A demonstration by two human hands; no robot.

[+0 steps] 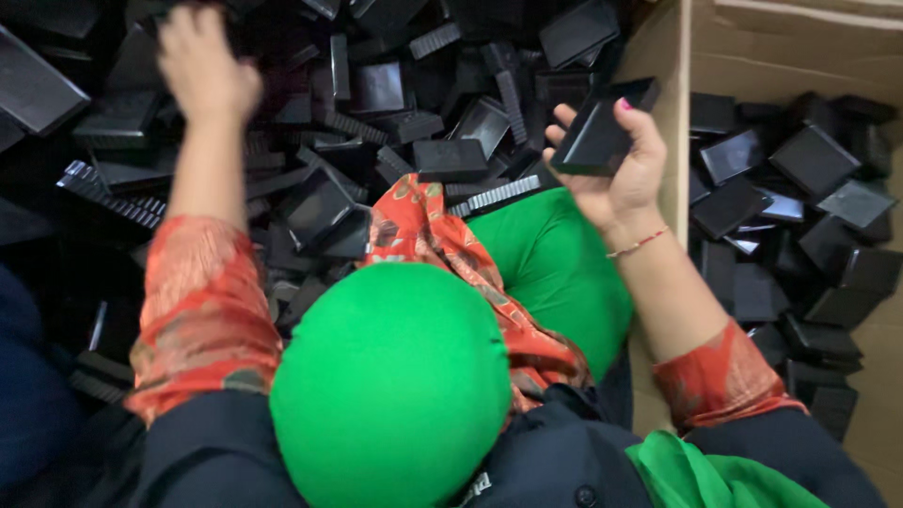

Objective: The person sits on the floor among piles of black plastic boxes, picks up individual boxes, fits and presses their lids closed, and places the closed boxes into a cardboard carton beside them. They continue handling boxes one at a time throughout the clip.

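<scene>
Figure: a black, flat, square moulded-plastic cap (594, 132), with a smooth glossy face and a raised rim, held up in my right hand (616, 160) just left of the wall of a brown cardboard box (673, 113). I judge the cap light and rigid, hard-edged rather than fragile, and somewhat slippery on its polished face; the surest hold looks to be across two opposite edges, where the rim gives the fingers something to bear on. That is roughly how it sits now: the fingers (564, 118) of the right hand are curled round the lower and far edges, partly closed, the thumb pressing on the upper right corner, so the cap is gripped and tilted with its face towards me. A thin red-and-white thread bracelet (638, 245) circles that wrist.

My left hand (202, 66) reaches up and away over a loose heap of similar black plastic caps and ribbed inserts (423, 141) spread before me. It is motion-blurred; it appears loosely bent at the heap's surface, but I cannot tell whether it has closed on a piece.

Inside the cardboard box at right lies a second pile of the same black square caps (800, 216), lying at all angles. My knees, in bright green cloth (395, 376), and orange patterned sleeves (202, 310) fill the foreground.
</scene>
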